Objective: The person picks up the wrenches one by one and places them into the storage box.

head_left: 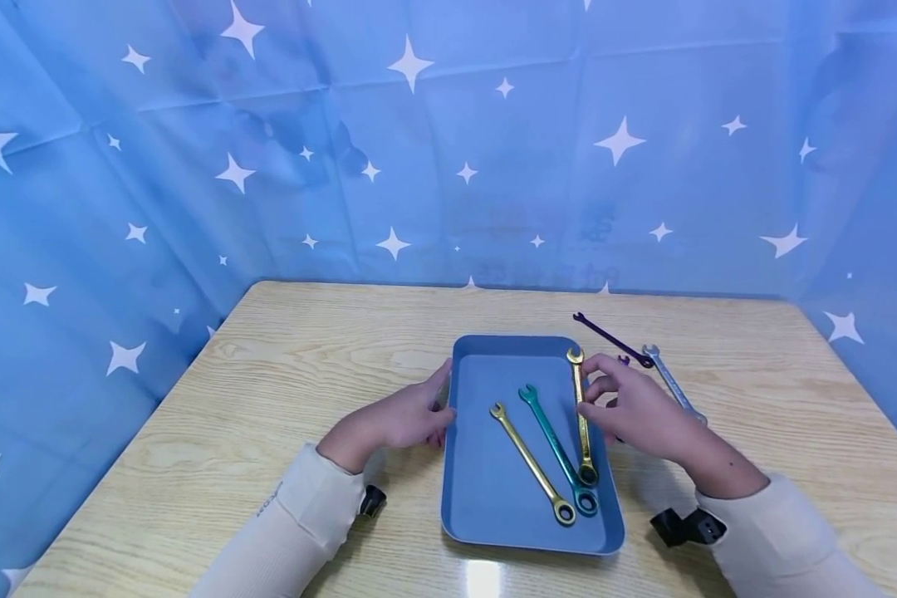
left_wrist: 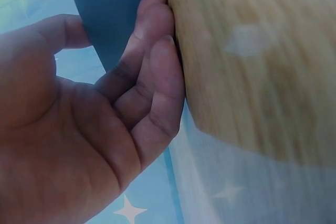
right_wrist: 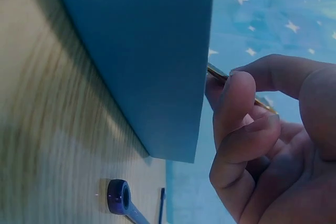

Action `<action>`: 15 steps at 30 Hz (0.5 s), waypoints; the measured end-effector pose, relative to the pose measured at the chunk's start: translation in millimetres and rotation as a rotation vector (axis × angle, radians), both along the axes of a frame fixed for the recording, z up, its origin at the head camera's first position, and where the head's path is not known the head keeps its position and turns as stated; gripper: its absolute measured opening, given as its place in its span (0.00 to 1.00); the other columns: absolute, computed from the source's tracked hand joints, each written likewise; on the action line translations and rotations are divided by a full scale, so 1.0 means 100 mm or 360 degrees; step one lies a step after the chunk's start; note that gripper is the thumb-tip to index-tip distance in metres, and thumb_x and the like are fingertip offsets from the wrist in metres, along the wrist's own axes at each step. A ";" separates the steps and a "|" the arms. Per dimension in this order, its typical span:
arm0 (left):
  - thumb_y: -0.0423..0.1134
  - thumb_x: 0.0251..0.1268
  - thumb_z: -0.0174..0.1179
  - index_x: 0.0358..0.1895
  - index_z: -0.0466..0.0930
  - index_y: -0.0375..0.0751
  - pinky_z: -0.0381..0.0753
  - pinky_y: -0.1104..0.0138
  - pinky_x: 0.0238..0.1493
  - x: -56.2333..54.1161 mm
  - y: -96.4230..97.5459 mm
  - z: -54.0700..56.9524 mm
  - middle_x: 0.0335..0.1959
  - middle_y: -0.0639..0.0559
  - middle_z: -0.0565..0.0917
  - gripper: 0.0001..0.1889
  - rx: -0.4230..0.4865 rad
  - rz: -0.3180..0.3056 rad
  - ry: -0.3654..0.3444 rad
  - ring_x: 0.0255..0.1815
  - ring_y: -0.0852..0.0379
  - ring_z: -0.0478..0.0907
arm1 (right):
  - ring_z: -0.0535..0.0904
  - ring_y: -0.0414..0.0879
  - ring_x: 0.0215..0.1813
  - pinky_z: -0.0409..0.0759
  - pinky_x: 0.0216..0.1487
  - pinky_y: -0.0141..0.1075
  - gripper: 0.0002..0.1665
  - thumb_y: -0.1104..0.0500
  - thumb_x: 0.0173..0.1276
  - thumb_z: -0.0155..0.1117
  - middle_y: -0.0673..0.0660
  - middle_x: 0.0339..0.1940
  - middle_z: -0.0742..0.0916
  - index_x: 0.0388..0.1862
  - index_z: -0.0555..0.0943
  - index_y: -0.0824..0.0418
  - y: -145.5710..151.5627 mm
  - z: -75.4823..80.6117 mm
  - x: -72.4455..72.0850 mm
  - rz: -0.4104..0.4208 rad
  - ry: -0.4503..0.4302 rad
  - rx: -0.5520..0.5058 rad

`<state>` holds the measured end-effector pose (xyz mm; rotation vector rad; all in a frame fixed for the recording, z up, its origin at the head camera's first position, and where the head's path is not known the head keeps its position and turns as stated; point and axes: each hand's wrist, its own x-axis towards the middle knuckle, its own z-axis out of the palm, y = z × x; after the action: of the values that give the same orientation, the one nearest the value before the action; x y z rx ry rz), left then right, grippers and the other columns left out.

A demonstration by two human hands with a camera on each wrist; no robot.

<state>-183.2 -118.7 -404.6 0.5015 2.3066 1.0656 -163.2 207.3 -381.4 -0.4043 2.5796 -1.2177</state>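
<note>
A blue-grey tray [head_left: 474,507] stands on the table in front of me. My left hand [head_left: 404,415] holds its left wall, thumb over the rim and the other fingers curled against the outside [left_wrist: 157,72]. Over the right wall, my right hand [head_left: 646,411] pinches a shiny gold combination wrench [head_left: 585,440] between thumb and fingers. That wrench lies lengthwise along the tray's right side, its open end near the far right corner. Left of it in the tray are a teal wrench [head_left: 553,436] and a second, duller gold wrench [head_left: 526,457].
Outside the tray on the right lie a dark purple wrench [head_left: 613,339] and a silver wrench [head_left: 671,382]. Another purple wrench [head_left: 624,360] is mostly hidden by my right hand; a purple ring end [right_wrist: 118,196] shows in the right wrist view. Behind the wooden table [head_left: 329,332] hangs a star-patterned blue cloth [head_left: 448,208].
</note>
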 end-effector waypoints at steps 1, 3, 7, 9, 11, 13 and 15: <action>0.39 0.79 0.45 0.81 0.24 0.46 0.78 0.64 0.33 0.00 0.00 0.00 0.26 0.45 0.85 0.42 0.0003 -0.0001 -0.0001 0.29 0.53 0.82 | 0.79 0.53 0.19 0.77 0.24 0.38 0.20 0.63 0.72 0.62 0.59 0.39 0.86 0.58 0.68 0.62 0.00 0.00 0.00 0.0002 -0.0001 0.0015; 0.39 0.79 0.45 0.81 0.24 0.46 0.79 0.64 0.33 0.00 0.00 0.00 0.26 0.45 0.85 0.42 0.0006 -0.0003 0.0000 0.29 0.53 0.82 | 0.79 0.52 0.19 0.77 0.24 0.38 0.21 0.63 0.72 0.62 0.58 0.39 0.86 0.60 0.68 0.63 -0.01 -0.01 0.00 0.0005 -0.0008 0.0037; 0.39 0.79 0.45 0.81 0.25 0.45 0.79 0.63 0.33 0.01 0.00 0.01 0.26 0.46 0.85 0.42 0.0009 0.0000 0.0000 0.29 0.53 0.82 | 0.79 0.51 0.18 0.75 0.24 0.38 0.23 0.63 0.72 0.61 0.57 0.38 0.87 0.62 0.67 0.64 -0.02 -0.03 0.00 0.0012 -0.0011 0.0081; 0.39 0.79 0.45 0.81 0.24 0.46 0.79 0.63 0.33 0.01 0.00 0.01 0.26 0.46 0.85 0.42 0.0011 0.0000 0.0002 0.29 0.53 0.82 | 0.78 0.50 0.18 0.75 0.24 0.37 0.24 0.63 0.72 0.61 0.56 0.37 0.87 0.63 0.67 0.64 -0.02 -0.03 0.01 0.0017 -0.0008 0.0095; 0.39 0.79 0.45 0.81 0.24 0.46 0.79 0.63 0.33 0.01 0.00 0.01 0.26 0.45 0.85 0.42 0.0016 -0.0002 0.0004 0.29 0.53 0.83 | 0.76 0.49 0.16 0.75 0.22 0.37 0.24 0.63 0.71 0.61 0.55 0.35 0.87 0.63 0.67 0.65 -0.03 -0.05 0.01 0.0025 -0.0003 0.0111; 0.38 0.79 0.46 0.81 0.24 0.46 0.79 0.63 0.34 0.01 0.00 0.01 0.26 0.45 0.85 0.42 0.0019 -0.0005 0.0005 0.29 0.53 0.83 | 0.74 0.47 0.15 0.75 0.21 0.37 0.25 0.63 0.71 0.61 0.54 0.34 0.87 0.64 0.67 0.66 -0.04 -0.06 0.02 0.0032 0.0002 0.0122; 0.38 0.79 0.46 0.81 0.24 0.46 0.80 0.63 0.34 0.01 0.00 0.01 0.26 0.45 0.85 0.42 0.0020 -0.0006 0.0005 0.29 0.53 0.83 | 0.71 0.45 0.14 0.75 0.19 0.37 0.27 0.63 0.71 0.62 0.53 0.34 0.87 0.65 0.68 0.67 -0.06 -0.08 0.03 0.0037 0.0011 0.0139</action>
<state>-182.3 -118.5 -404.0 0.5125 2.3019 1.0792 -160.4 201.4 -389.2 -0.4199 2.6150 -1.0928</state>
